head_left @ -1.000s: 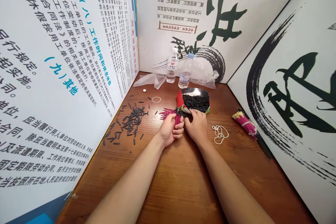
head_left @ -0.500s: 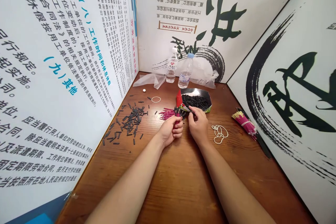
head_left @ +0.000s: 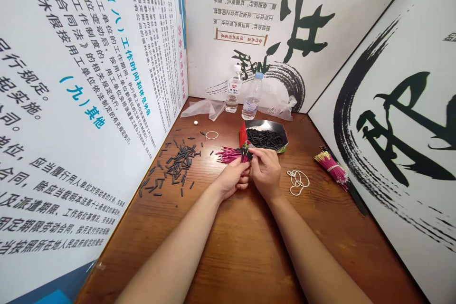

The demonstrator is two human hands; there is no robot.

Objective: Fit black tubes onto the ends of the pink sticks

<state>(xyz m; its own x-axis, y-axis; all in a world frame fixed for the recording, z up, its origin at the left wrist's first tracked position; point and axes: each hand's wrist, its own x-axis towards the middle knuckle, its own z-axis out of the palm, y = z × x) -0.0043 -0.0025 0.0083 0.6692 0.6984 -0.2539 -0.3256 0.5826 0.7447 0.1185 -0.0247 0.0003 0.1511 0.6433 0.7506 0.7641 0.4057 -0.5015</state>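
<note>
My left hand (head_left: 233,178) is closed around a bunch of thin pink sticks (head_left: 228,154) with black ends, some of them fanned out to the left. Close beside it, my right hand (head_left: 266,171) is pinched at the black ends, its thumb and forefinger on a small black tube that is mostly hidden. Just beyond both hands stands an open box (head_left: 243,134), red on its left side, with many small black tubes (head_left: 265,138) in it.
Loose black tubes (head_left: 180,164) lie scattered at the left. White elastic bands (head_left: 298,183) rest right of my hands, one band (head_left: 212,135) behind. A tied pink bundle (head_left: 332,167) lies by the right wall. Two bottles (head_left: 251,99) and plastic bags (head_left: 206,108) stand at the back.
My right hand has moved left from the front of the box to the black ends of the sticks, beside my left hand. The left hand has barely moved and keeps its grip.
</note>
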